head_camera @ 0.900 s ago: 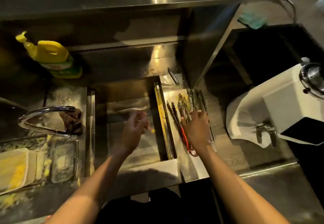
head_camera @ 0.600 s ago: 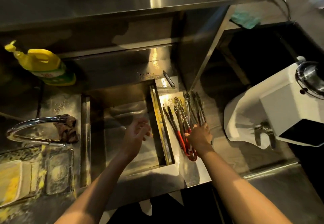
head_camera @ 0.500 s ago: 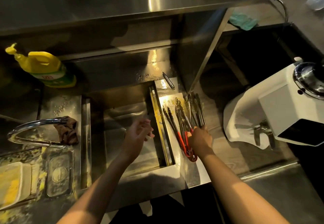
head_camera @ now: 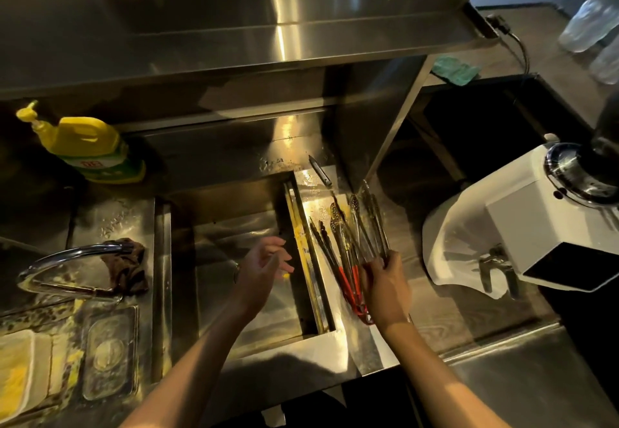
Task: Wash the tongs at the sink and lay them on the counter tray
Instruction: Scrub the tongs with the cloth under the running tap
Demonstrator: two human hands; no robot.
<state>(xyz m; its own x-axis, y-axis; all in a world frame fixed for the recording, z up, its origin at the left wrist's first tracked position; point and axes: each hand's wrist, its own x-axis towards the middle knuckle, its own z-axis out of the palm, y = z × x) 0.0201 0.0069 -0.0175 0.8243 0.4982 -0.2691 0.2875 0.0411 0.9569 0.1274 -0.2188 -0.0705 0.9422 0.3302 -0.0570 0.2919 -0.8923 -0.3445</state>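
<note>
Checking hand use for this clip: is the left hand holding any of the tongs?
No. The left hand hovers open over the sink basin, holding nothing, while the right hand is at the tongs on the counter tray.

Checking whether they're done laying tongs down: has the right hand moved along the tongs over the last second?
Yes. The right hand slid back from mid-tongs toward their red handles, nearer the counter's front edge.

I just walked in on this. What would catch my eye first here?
Probably the cluster of metal tongs, some red-handled, lying on the shiny counter tray right of the sink, with the right hand at their handles. Next, the bright yellow soap bottle at back left and the white machine at right.
</note>
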